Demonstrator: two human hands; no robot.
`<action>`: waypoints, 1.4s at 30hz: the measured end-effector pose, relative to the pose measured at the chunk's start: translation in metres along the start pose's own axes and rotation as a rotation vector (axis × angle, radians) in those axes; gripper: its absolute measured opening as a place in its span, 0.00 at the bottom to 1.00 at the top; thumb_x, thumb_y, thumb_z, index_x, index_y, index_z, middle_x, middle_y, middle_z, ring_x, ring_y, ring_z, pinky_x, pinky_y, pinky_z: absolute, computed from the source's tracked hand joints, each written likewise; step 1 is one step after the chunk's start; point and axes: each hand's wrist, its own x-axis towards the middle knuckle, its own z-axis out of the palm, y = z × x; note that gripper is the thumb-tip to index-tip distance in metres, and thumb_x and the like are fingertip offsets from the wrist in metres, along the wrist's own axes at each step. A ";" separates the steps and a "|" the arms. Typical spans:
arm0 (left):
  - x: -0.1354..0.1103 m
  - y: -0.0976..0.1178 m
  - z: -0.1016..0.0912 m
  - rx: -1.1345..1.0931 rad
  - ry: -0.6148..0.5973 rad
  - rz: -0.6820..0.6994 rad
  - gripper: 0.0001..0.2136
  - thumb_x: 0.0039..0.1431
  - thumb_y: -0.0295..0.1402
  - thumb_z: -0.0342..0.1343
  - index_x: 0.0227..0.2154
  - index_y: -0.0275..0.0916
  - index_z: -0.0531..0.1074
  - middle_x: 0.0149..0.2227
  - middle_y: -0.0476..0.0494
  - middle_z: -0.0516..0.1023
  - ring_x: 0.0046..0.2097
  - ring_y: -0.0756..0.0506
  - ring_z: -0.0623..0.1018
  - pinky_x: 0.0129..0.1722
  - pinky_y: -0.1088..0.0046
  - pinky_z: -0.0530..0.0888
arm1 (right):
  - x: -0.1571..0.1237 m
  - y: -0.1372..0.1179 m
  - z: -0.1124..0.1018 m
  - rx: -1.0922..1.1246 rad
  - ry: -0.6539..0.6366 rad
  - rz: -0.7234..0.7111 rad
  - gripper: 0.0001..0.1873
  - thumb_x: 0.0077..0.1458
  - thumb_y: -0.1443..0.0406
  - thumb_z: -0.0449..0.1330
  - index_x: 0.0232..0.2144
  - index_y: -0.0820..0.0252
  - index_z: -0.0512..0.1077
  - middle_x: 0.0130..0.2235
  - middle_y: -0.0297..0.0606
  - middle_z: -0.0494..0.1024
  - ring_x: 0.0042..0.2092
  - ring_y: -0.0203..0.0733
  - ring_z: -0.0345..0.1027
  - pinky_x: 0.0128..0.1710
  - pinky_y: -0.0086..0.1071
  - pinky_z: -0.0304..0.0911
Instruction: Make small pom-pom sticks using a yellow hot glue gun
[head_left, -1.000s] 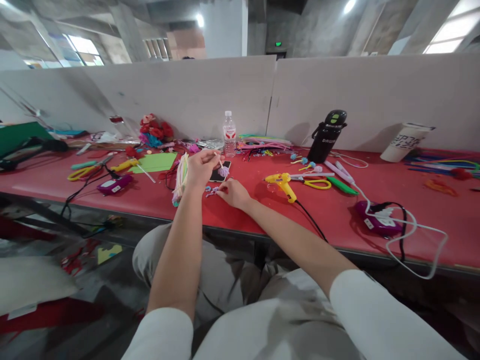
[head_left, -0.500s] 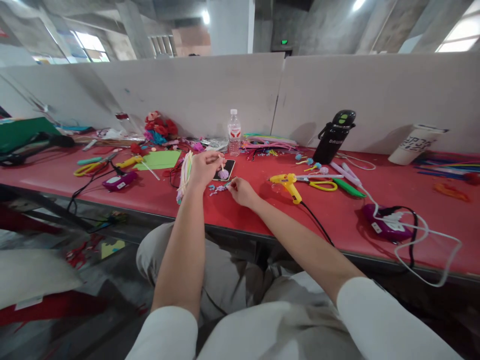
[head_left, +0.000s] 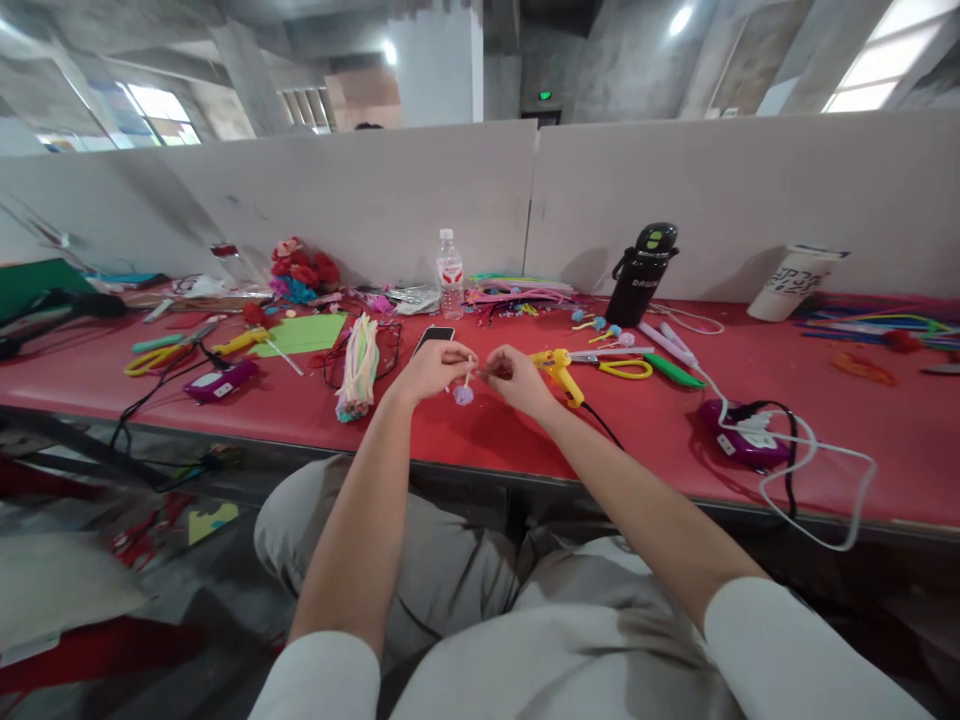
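Above the red table (head_left: pixel 465 430) my left hand (head_left: pixel 431 368) pinches a short stick with a small lilac pompom (head_left: pixel 463 395) hanging from its lower end. My right hand (head_left: pixel 517 375) is closed in a pinch right beside it, fingertips almost touching the stick's top; what it holds is too small to make out. A bundle of pastel pipe cleaners (head_left: pixel 358 368) lies just left of my left hand. A black phone (head_left: pixel 433 336) lies behind the hands.
A yellow glue gun (head_left: pixel 559 370) and yellow-handled scissors (head_left: pixel 626 367) lie right of my hands. A water bottle (head_left: pixel 450 273), black flask (head_left: pixel 641 275), purple power strip (head_left: pixel 742 443) with cables, green paper (head_left: pixel 304 333) and craft clutter crowd the table. A grey partition stands behind.
My right hand has lifted off the table and come up to the left hand. Both hands have shifted right and toward me, with the pompom stick between them.
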 end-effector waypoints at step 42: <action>0.000 0.005 0.006 -0.249 0.213 0.026 0.17 0.46 0.42 0.67 0.34 0.35 0.77 0.37 0.36 0.82 0.34 0.45 0.80 0.40 0.66 0.77 | -0.017 -0.028 -0.008 -0.451 0.019 -0.228 0.02 0.55 0.66 0.56 0.33 0.56 0.66 0.35 0.37 0.76 0.37 0.40 0.70 0.41 0.34 0.65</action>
